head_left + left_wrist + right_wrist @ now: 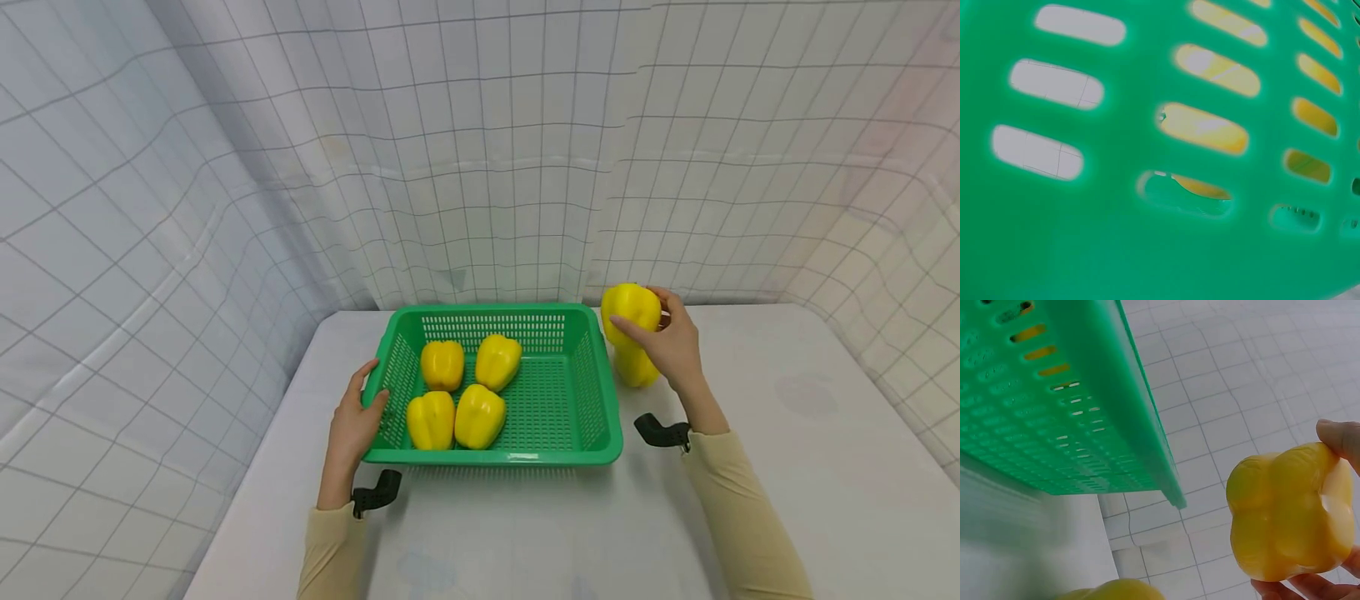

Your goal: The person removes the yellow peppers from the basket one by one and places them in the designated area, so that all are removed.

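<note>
A glossy, lobed yellow bell pepper [632, 304] was held up just beside the right wall of a green, rectangular, slotted plastic basket [487, 457], gripped between the thumb and fingers of the right hand [675, 346]. The basket's left rim was held by the left hand [352, 425], the thumb laid over its inner side. An even, light grip across the lobes was judged best, as such smooth skin could slip; clearance above the rim was called for, with the basket steadied and not tilted. Four yellow peppers [480, 416] were grouped inside, toward the left.

Another yellow pepper [634, 369], on the white table [517, 533], was partly covered by the held one in the head view and cut off in the right wrist view. The left fingers were mostly hidden, and the left wrist view was filled by slotted wall, so the firmness of that hold could not be told.
</note>
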A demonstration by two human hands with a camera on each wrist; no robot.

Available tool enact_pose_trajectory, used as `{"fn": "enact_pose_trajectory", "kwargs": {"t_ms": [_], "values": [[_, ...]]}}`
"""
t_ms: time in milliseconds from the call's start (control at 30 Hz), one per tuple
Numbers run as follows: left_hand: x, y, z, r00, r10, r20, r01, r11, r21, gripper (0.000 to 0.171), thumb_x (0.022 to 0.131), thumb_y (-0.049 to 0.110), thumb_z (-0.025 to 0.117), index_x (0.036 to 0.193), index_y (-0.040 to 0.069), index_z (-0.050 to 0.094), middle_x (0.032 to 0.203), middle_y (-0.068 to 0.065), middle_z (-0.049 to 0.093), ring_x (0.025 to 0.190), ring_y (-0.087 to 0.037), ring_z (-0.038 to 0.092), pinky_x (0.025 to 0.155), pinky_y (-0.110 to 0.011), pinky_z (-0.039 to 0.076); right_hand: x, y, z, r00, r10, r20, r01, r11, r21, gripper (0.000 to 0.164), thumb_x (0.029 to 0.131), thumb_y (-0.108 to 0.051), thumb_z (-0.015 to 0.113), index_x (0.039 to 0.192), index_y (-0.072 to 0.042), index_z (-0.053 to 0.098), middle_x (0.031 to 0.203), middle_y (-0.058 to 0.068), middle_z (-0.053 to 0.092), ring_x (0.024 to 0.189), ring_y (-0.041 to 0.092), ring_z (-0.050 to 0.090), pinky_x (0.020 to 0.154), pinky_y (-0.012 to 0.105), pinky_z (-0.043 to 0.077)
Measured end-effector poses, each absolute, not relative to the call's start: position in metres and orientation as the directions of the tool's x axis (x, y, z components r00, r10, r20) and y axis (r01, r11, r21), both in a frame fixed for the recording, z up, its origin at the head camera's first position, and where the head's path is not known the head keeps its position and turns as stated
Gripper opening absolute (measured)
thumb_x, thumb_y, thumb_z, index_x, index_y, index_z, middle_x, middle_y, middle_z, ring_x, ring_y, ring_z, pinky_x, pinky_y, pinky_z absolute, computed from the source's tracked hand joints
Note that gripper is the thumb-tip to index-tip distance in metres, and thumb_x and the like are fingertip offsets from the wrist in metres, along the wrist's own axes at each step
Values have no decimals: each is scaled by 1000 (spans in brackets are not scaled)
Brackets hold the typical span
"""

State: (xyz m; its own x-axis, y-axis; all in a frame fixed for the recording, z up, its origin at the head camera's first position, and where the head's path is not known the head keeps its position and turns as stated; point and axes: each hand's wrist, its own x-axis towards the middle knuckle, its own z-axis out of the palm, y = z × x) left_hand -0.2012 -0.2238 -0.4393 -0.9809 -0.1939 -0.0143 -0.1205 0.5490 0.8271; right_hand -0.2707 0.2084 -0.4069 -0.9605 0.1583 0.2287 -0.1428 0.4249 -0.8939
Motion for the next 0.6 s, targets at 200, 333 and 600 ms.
{"fn": "enact_pose_trajectory", "kwargs": {"t_ms": [200,333,600], "values": [[-202,-223,-440,-981,-195,-4,-114,559,821,52,100,21,49,149,22,31,120,-26,56,81,-31,58,58,-33,44,-269,220,-414,-941,231,245,-129,424,-897,79,81,-44,73,145,-15,37,133,12,45,105,27,46,78,35,43],[-203,-223,-441,-981,-196,-3,-114,558,822,52,100,22,49,148,23,32,120,-26,56,81,-31,58,58,-33,44,-268,226,-420,-929,279,242,-110,414,-903,78,81,-42,73,146,-17,37,137,8,43,107,25,43,77,34,41],[-202,-223,-440,-980,-199,-20,-128,548,827,52,100,23,49,149,24,31,120,-25,56,81,-30,58,58,-33,43,-267,239,-427,-915,348,206,-66,373,-926,83,82,-41,72,147,-14,29,137,10,39,113,24,39,82,32,41]]}}
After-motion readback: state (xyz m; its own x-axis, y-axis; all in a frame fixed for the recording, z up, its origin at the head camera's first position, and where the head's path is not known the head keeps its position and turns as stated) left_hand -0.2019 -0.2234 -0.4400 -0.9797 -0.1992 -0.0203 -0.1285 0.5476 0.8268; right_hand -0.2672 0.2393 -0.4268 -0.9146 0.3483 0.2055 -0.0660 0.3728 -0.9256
